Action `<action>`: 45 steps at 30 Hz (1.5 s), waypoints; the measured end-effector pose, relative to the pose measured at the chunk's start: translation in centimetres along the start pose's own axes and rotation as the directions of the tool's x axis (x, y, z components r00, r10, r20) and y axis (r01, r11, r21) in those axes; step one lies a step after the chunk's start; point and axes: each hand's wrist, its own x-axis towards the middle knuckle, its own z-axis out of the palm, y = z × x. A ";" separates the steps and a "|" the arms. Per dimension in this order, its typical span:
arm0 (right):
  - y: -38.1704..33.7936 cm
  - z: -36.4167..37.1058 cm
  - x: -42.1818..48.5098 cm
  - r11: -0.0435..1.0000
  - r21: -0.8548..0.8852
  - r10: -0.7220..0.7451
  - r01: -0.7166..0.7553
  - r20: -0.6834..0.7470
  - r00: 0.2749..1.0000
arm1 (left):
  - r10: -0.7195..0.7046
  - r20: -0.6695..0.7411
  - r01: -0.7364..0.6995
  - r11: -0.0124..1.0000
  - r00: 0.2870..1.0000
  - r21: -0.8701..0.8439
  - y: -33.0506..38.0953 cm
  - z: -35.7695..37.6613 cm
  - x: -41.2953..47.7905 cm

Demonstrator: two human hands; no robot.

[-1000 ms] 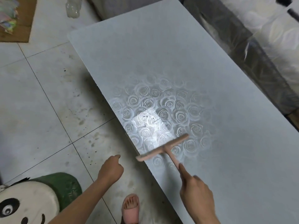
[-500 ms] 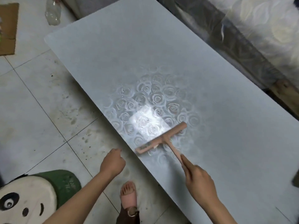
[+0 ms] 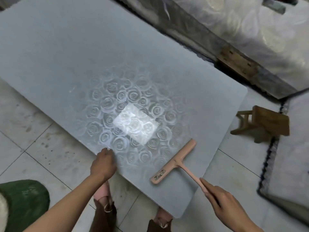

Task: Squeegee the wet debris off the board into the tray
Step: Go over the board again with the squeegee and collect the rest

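Head view: looks down on a large grey board (image 3: 66, 56) that runs from far left to near right over a tiled floor (image 3: 41, 148).
Green stool (image 3: 25, 203): at the near-left corner, well apart from the board.
Left hand (image 3: 103, 163): rests on the board's near edge with its fingers bent forward onto it; whether they hook the edge cannot be told.
Wet patch (image 3: 135, 124): a bright sheen mid-board shows a rose pattern; no separate debris can be made out.
Squeegee (image 3: 175, 162): pink and T-shaped, it lies on the board near the near-right corner. The blade's long axis runs from near left to far right, and the handle comes back toward the person's right.
Right hand (image 3: 224, 203): just off the board's near-right edge, it pinches the end of the handle with the forefinger laid straight along it.
Deciding relation: the blade sits up and to the left of the right hand, the only hand on the tool. The wet patch lies beyond the blade, so a pull would likely draw the water toward the near edge.
Wooden stool (image 3: 267, 122): on the floor past the board's right end.
Tray: not in view.
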 end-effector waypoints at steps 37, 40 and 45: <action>-18.3 7.2 11.3 0.939 -0.240 -0.237 0.246 0.068 0.969 | -0.469 0.049 0.357 0.596 0.882 -0.719 -6.5 1.7 3.7; -24.4 7.0 13.9 0.917 -0.275 -0.282 0.288 0.063 0.957 | -0.550 0.195 0.429 0.336 0.812 -0.838 -8.5 0.6 4.8; -21.8 4.4 11.5 0.893 -0.364 -0.266 0.264 0.046 0.963 | -0.488 0.279 0.434 0.239 0.827 -0.869 -10.3 -0.1 5.0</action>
